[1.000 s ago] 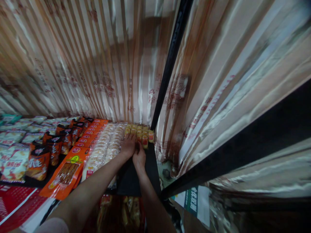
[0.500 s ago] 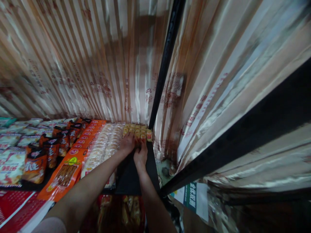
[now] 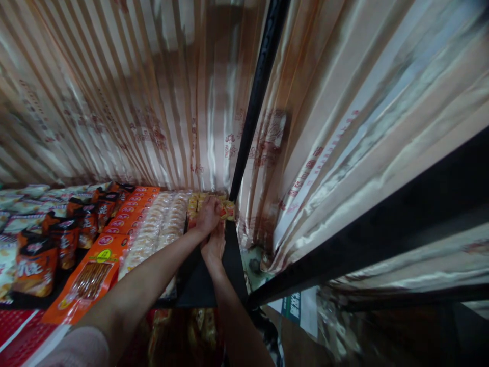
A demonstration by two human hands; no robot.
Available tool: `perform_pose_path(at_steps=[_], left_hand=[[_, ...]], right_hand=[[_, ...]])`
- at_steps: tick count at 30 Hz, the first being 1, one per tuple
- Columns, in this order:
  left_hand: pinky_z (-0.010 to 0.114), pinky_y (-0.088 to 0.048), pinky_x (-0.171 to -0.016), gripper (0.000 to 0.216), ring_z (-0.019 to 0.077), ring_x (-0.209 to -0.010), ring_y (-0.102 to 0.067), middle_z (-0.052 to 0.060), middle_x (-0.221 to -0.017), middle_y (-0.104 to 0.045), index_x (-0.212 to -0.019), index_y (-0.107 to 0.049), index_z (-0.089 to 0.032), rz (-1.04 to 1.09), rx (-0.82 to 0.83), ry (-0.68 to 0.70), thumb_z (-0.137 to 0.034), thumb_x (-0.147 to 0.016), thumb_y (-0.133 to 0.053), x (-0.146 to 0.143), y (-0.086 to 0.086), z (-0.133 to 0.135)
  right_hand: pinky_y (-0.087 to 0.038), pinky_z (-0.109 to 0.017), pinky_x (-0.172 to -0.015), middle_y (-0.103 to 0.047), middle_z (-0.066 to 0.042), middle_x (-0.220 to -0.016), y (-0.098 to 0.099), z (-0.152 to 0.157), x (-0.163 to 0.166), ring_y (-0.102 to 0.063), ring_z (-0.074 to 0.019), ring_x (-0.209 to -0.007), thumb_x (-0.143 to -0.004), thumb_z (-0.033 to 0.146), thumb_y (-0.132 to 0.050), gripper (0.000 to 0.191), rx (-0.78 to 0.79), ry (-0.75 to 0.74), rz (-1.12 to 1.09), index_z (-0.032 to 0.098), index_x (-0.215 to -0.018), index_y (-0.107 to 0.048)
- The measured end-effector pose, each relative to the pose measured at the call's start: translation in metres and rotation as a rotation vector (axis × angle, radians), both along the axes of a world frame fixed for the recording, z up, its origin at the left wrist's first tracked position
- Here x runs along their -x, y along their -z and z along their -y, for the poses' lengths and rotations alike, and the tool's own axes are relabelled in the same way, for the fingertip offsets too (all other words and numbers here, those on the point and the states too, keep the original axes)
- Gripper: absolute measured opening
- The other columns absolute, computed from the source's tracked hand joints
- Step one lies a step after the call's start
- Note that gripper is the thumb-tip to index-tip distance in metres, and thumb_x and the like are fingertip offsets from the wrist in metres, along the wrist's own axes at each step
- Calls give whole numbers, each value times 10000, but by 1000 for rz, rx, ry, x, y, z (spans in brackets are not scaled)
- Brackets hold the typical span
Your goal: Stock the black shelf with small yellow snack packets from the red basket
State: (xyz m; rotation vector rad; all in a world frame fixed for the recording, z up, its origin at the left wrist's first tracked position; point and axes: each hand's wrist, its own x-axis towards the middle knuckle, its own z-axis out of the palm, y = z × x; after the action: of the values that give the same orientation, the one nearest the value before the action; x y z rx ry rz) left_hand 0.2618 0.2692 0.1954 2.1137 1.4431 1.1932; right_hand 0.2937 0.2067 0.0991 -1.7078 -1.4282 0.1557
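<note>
Small yellow wrapped packets (image 3: pixel 230 210) stand in close rows at the back right corner of a black shelf (image 3: pixel 196 288). My left hand (image 3: pixel 208 214) is over these rows, its fingers bent and closed; whatever lies in them is hidden. Just below and touching it is my right hand (image 3: pixel 214 245), pointing toward the same packets, its fingertips covered by the left hand. Left of the packets lie rows of pale round snacks in clear wrap (image 3: pixel 168 216).
Flat orange snack packs (image 3: pixel 93 275) and black-and-orange bags (image 3: pixel 36 265) fill the shelf's left side. A black upright post (image 3: pixel 254 112) rises at the back corner, before pleated curtains (image 3: pixel 171 102). A black bar (image 3: pixel 362 219) slants across the right. More packets (image 3: pixel 202 329) lie below.
My left hand has moved right, across the yellow packets, and now overlaps the right hand's fingers. The whole view has shifted slightly, with the shelf goods further left.
</note>
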Motion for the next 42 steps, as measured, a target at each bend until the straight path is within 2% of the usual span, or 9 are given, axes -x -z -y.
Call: perform_pose_path(at_steps=[7,12,17,21,27,31,35,38,42], left_hand=[[283,-463,-816,187,132,-847,-541,39,-944,-571,-859,-589,-167,-28,74,132,-84,-790,-436,-20,11,-10],[267,-457,-849,211,128,-893,-559,25,-934,-597,-821,-609,-182,-107,82,257,-54,-766,-451,-32,17,-18],[258,-463,-840,185,133,-890,-570,37,-915,-612,-782,-613,-173,-175,71,321,-65,-778,-463,-40,22,-24],[262,-465,-834,204,144,-895,-572,46,-907,-616,-753,-614,-171,-217,65,330,-48,-771,-452,-45,31,-33],[267,-468,-797,219,153,-840,-574,50,-866,-613,-704,-613,-174,-277,90,333,-74,-782,-434,-52,43,-45],[252,-467,-789,239,148,-856,-567,58,-878,-607,-723,-613,-158,-276,141,291,-33,-772,-416,-53,41,-44],[258,-471,-801,217,145,-865,-556,62,-907,-591,-755,-605,-155,-339,130,287,-55,-801,-419,-51,34,-40],[277,-469,-824,185,164,-908,-538,64,-921,-584,-776,-598,-180,-377,103,272,-93,-816,-439,-49,32,-38],[284,-462,-840,185,170,-948,-519,62,-959,-584,-908,-587,-193,-393,64,227,-106,-823,-448,-47,31,-36]], right_hand=[[-357,-457,-1002,-496,-172,-1294,10,-6,-1,-378,-294,-1269,-700,235,-514,585,-11,23,-39,98,-1266,-463],[-406,-440,-939,-572,-201,-1168,-1,-4,-3,-471,-326,-1179,-705,268,-527,502,54,24,-43,62,-1162,-556],[-413,-445,-916,-593,-203,-1124,-10,-1,-4,-491,-334,-1146,-720,280,-534,468,122,32,-41,68,-1135,-574],[-418,-445,-908,-594,-193,-1140,-8,-2,-4,-511,-327,-1119,-703,307,-561,494,107,50,-93,81,-1142,-568],[-399,-448,-933,-551,-187,-1211,-3,-4,-4,-454,-320,-1179,-704,311,-562,533,61,70,-109,85,-1185,-531],[-389,-420,-960,-558,-161,-1189,-2,-6,-5,-469,-270,-1148,-758,312,-504,485,-19,65,-131,101,-1194,-521],[-345,-465,-997,-482,-179,-1266,-7,-8,-12,-367,-288,-1235,-775,283,-481,427,-95,157,-148,102,-1153,-563],[-280,-517,-1027,-397,-209,-1343,-12,-9,-21,-287,-318,-1295,-781,238,-479,393,-86,181,-135,94,-1128,-593],[-273,-512,-1039,-418,-179,-1343,-10,-12,-31,-310,-298,-1293,-781,177,-444,382,-65,150,-173,121,-1123,-603]])
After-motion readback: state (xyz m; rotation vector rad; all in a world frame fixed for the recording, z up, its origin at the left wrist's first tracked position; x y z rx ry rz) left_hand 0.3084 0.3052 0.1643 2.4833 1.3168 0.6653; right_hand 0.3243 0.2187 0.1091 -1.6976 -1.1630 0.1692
